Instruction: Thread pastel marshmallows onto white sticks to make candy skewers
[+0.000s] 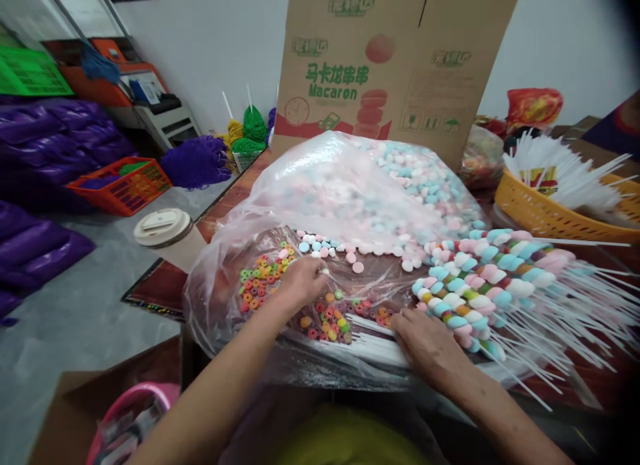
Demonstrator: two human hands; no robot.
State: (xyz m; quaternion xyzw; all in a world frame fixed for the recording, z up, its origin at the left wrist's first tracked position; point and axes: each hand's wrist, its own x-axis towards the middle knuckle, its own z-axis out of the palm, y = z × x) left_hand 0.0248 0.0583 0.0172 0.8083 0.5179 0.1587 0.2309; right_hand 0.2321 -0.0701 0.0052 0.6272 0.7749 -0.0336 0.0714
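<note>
My left hand (pixel 304 280) is closed in a pinch over the plastic sheet. A small whitish piece shows at its fingertips, too small to name. Around it lie colourful cereal rings (pixel 265 272) and loose pink, white and blue marshmallows (pixel 357 268). My right hand (pixel 425 342) is closed, fingers curled down at the right end of a bundle of white sticks (pixel 370 342); what it grips is hidden. Just right of it, finished skewers of twisted marshmallows (pixel 480 278) are piled, their white sticks pointing right. Behind both hands is a large clear bag (pixel 320 185) full of marshmallows.
A cardboard box (pixel 320 85) stands behind the bag. On the right is a yellow basket (pixel 565 208) holding white sticks. A lidded cup (pixel 173 235) stands at the left table edge. An orange crate (pixel 125 188) and purple bundles (pixel 40 252) are at the left.
</note>
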